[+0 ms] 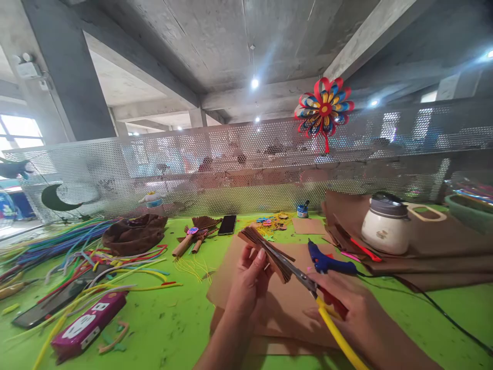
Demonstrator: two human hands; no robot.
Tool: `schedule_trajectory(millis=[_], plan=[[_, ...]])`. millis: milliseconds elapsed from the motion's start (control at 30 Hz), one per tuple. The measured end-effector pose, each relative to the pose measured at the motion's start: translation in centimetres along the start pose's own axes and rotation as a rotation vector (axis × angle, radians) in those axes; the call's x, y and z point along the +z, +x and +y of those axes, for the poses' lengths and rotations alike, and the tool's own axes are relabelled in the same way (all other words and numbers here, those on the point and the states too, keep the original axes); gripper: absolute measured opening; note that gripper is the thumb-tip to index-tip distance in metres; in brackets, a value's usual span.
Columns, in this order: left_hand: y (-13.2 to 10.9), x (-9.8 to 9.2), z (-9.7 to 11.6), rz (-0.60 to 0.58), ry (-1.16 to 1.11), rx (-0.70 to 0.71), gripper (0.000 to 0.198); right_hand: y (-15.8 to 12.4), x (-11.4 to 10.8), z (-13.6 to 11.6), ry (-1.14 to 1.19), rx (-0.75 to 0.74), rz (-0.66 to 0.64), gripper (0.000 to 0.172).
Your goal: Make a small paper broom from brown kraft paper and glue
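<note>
Pinched in my left hand (252,277) is a stack of brown pleated paper (283,267), its folds pressed together and slanting down to the right. My right hand (342,303) grips a pair of scissors (304,277) with yellow and red handles. The scissor blades point up and left and lie along the pleated paper; whether they are cutting it I cannot tell. Beneath both hands lie sheets of brown kraft paper (227,280) on the green table. A blue glue gun (327,261) rests just beyond my right hand, its black cord running off to the right.
Pipe cleaners (127,272) and a purple power strip (90,326) lie at left. Farther back are a brown cloth (134,234), folded-paper pieces (198,234), a phone (227,225) and yellow strings (279,222). A cream jug (385,226) stands on brown paper at right. A perforated screen (231,174) borders the table.
</note>
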State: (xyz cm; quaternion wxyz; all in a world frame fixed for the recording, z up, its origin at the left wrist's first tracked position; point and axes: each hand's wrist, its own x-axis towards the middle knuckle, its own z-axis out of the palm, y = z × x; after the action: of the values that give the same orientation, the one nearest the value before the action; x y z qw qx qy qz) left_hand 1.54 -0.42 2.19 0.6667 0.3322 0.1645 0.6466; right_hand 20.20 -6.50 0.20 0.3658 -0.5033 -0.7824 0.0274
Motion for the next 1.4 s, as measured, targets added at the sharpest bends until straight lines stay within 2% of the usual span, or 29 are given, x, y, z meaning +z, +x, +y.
schedule_trajectory(millis=[167, 400, 567, 867, 1067, 1400], plan=[[-0.2, 0.3, 0.3, -0.028, 0.036, 0.002, 0.037, 0.0, 0.0, -0.1, -0.007, 0.027, 0.015, 0.042], [-1.2, 1.6, 0.5, -0.113, 0.092, 0.023, 0.027, 0.2, 0.2, 0.0, 0.061, 0.005, 0.041, 0.038], [-1.4, 2.0, 0.7, -0.103, 0.101, 0.03, 0.032, -0.1, 1.0, -0.4, 0.101, 0.022, 0.132, 0.037], [-1.5, 2.3, 0.9, -0.118, 0.079, 0.03, 0.026, -0.6, 1.7, -0.1, 0.17, 0.062, 0.142, 0.04], [-1.5, 2.0, 0.9, -0.154, 0.091, 0.042, 0.027, -0.6, 1.6, -0.5, 0.163, 0.055, 0.146, 0.039], [-1.1, 0.7, -0.1, -0.233, 0.111, -0.014, 0.03, -0.4, 2.0, -0.7, 0.168, 0.012, 0.234, 0.038]])
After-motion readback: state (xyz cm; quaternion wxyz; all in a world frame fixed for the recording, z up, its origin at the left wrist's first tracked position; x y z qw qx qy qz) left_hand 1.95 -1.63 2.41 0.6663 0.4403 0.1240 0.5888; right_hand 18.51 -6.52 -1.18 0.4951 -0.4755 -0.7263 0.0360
